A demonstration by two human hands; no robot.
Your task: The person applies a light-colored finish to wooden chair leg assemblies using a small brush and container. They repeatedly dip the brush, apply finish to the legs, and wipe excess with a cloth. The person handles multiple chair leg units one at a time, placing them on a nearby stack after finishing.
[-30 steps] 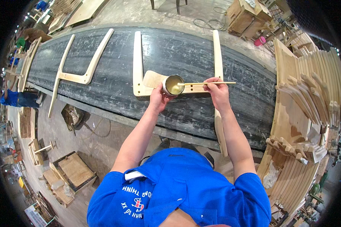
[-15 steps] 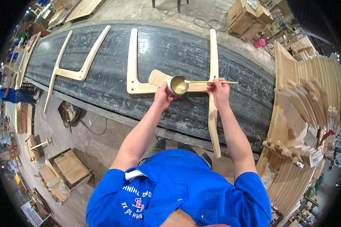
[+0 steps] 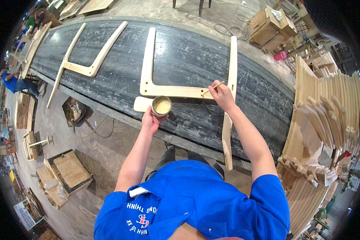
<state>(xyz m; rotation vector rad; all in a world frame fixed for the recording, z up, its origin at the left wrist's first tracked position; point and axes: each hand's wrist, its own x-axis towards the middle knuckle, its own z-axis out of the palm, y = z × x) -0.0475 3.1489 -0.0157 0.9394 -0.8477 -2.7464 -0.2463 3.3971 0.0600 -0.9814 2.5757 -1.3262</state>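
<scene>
My left hand point(image 3: 150, 121) is closed round a small round can point(image 3: 162, 106) of pale yellow paste, held over the table's near side. A flat pale wooden paddle point(image 3: 141, 104) sticks out beside the can on the left; whether I grip it too is unclear. Between the fingers of my right hand point(image 3: 223, 98) is a thin wooden stick point(image 3: 215, 86). Its lower tip meets the crossbar point(image 3: 176, 91) of a pale wooden chair frame, at a small dark hole near the right end. The frame lies on a dark worktable point(image 3: 188, 48), one curved leg reaching over the near edge.
A second wooden frame point(image 3: 78, 69) lies on the table's left. Stacked curved wooden parts point(image 3: 324, 120) stand close on the right. Down on the floor are a wooden box point(image 3: 70, 170) and a dark container point(image 3: 73, 111). Another person point(image 3: 16, 83) is at far left.
The stick has come out of the can and its tip is now at the crossbar. My left hand has moved the can left and nearer to me.
</scene>
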